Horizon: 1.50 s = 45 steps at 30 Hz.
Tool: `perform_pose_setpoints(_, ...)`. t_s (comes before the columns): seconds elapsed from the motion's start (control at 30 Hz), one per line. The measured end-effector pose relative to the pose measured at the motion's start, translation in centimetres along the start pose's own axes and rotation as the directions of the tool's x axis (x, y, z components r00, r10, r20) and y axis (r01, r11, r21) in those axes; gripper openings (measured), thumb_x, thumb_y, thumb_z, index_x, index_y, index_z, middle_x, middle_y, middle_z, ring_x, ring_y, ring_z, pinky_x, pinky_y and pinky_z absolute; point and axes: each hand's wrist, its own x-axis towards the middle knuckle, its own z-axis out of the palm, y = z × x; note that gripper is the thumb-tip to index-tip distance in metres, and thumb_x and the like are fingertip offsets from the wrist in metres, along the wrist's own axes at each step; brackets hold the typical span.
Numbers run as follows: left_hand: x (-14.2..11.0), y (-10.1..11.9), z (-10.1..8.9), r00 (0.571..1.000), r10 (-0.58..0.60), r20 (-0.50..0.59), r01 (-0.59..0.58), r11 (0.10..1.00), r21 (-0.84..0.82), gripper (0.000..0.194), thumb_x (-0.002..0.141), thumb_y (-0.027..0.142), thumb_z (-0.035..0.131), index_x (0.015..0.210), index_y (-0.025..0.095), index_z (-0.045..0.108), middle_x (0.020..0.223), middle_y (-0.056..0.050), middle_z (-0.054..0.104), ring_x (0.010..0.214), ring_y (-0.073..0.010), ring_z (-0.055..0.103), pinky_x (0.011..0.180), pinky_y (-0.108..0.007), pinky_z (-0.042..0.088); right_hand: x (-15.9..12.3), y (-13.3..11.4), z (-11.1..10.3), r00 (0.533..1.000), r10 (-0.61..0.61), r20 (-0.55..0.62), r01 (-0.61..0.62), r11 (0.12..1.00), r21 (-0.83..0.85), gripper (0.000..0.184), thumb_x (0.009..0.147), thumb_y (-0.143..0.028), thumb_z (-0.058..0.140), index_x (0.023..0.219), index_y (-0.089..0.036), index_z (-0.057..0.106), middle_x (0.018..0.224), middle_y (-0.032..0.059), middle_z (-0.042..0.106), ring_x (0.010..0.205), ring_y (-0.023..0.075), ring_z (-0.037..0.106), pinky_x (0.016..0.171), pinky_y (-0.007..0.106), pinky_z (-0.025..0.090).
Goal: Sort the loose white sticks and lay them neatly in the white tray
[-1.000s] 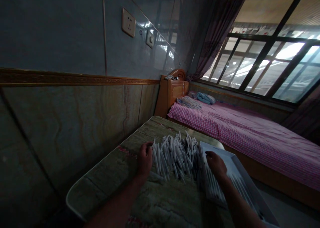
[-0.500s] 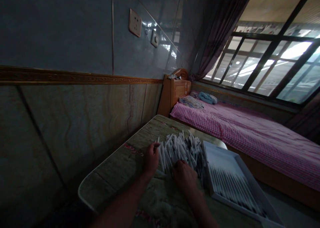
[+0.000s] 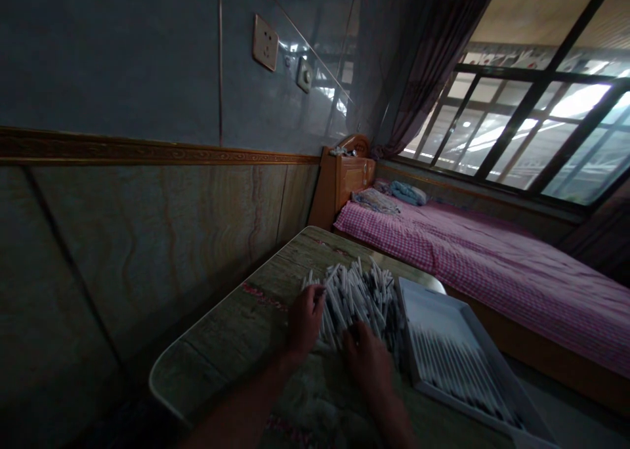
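we've got a heap of thin white sticks (image 3: 361,298) on the table (image 3: 197,370), left hand (image 3: 305,321) curled at its edge, can't tell if pinching; right hand (image 3: 367,363) splayed against it; they look light, stiff, rolly, so we'd pinch mid-stick

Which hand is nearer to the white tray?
Right. The right hand lies beside the tray, touching the white tubes; the left hand is farther, across the tubes.

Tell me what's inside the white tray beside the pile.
The white tray holds slender white sticks lying side by side in its near part; its far part looks bare. Whatever lies under the sticks is covered from view.
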Motion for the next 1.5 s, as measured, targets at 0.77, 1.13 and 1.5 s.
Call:
perform_pose_setpoints(0.77,0.0,0.9,0.5,0.909,-0.412,0.061,0.404,0.838,-0.367,0.041,0.068,0.056,0.058,0.079,0.017,0.058,0.067,0.000,0.065,0.058,-0.0150,0.064,0.050,-0.024,0.047,-1.4,1.1,0.7,0.991,-0.122,-0.059,0.119,0.992,-0.047,0.017,0.089,-0.026,0.047,0.090,-0.025,0.063,0.095,0.0025,0.064,0.084,0.0160,0.060,0.063,0.022,0.038)
perform_pose_setpoints(1.13,0.1,-0.2,0.9,0.921,-0.386,0.053,0.377,0.848,-0.374,0.040,0.069,0.054,0.061,0.080,0.016,0.059,0.063,-0.001,0.065,0.056,-0.0160,0.065,0.050,-0.024,0.049,-0.1,-0.4,0.9,0.997,-0.071,0.021,0.074,0.978,-0.197,0.021,0.091,-0.021,0.042,0.089,-0.020,0.063,0.094,0.0075,0.065,0.082,0.0192,0.064,0.060,0.025,0.040)
perform_pose_setpoints(1.5,0.5,-0.8,0.9,0.918,-0.396,0.010,0.373,0.854,-0.362,0.039,0.068,0.056,0.061,0.076,0.017,0.058,0.067,-0.002,0.067,0.061,-0.0181,0.067,0.054,-0.029,0.053,-0.4,-0.2,1.3,0.999,-0.010,0.035,0.018,0.974,-0.228,0.022,0.091,-0.017,0.037,0.094,-0.018,0.059,0.095,0.0098,0.066,0.076,0.0201,0.067,0.056,0.025,0.039)
